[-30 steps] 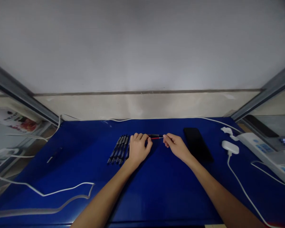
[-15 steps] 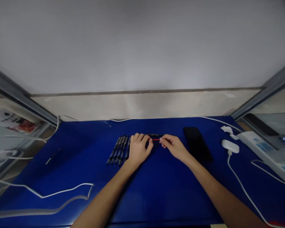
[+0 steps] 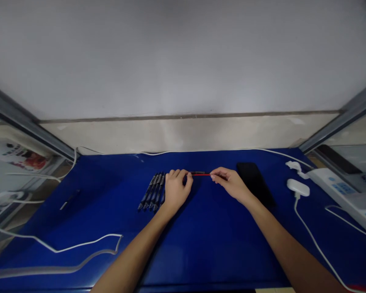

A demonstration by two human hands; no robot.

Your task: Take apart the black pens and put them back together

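A thin red stick (image 3: 200,175), which looks like a pen refill, stretches level between my two hands. My left hand (image 3: 177,187) pinches its left end between thumb and fingers; whatever else lies under the palm is hidden. My right hand (image 3: 228,183) grips the other end with thumb and fingertips. Just behind the stick a dark pen (image 3: 198,172) is partly visible. Several black pens (image 3: 152,192) lie side by side to the left of my left hand, which covers part of the row.
A black phone (image 3: 254,183) lies right of my right hand. Farther right are a white charging case (image 3: 298,187) on a cable and a white power strip (image 3: 338,183). At left, a small dark pen-like piece (image 3: 69,200) and white cables (image 3: 79,245) rest on the blue tabletop (image 3: 213,244).
My right hand has moved right, away from my left hand, and a longer stretch of the red stick now shows between them. My left hand has stayed nearly in place.
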